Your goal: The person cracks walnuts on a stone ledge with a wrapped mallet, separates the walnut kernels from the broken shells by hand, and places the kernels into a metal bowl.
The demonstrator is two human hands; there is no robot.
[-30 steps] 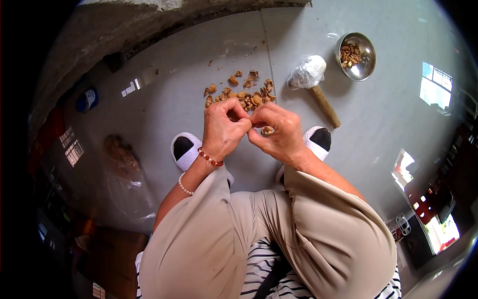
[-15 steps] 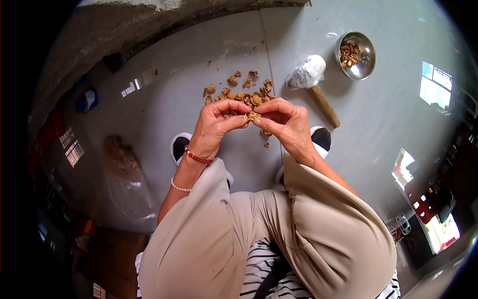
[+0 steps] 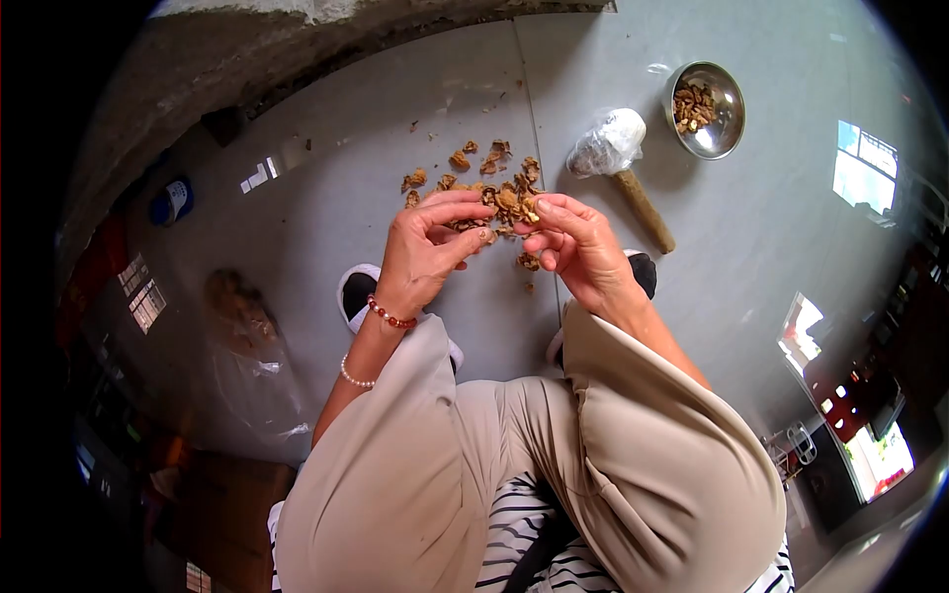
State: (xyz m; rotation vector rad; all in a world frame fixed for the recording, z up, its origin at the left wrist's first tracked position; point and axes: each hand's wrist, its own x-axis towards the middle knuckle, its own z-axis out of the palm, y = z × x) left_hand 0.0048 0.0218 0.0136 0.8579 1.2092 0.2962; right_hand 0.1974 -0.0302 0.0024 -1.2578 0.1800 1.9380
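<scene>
My right hand (image 3: 583,252) pinches a small walnut piece (image 3: 535,210) between thumb and index finger, its other fingers curled. To its left, my left hand (image 3: 423,247) has its thumb apart from the fingers, with no piece plainly gripped between them. Both hands are above a scatter of cracked walnut shells (image 3: 496,159) on the grey floor, and partly hide it. Farther right lies a mallet (image 3: 647,210) with a wooden handle and a head wrapped in clear plastic. A metal bowl (image 3: 730,111) beyond it holds walnut kernels (image 3: 695,106).
My shoes (image 3: 358,292) flank the shells. On the left a clear plastic bag (image 3: 259,371) with brown contents lies on the floor, and a blue container (image 3: 173,202) is farther up. A rough concrete edge (image 3: 297,49) runs along the top left.
My hands have moved apart from the shared pinch on the walnut piece. The right has shifted right with a piece in its fingers, and the left thumb and fingers have spread.
</scene>
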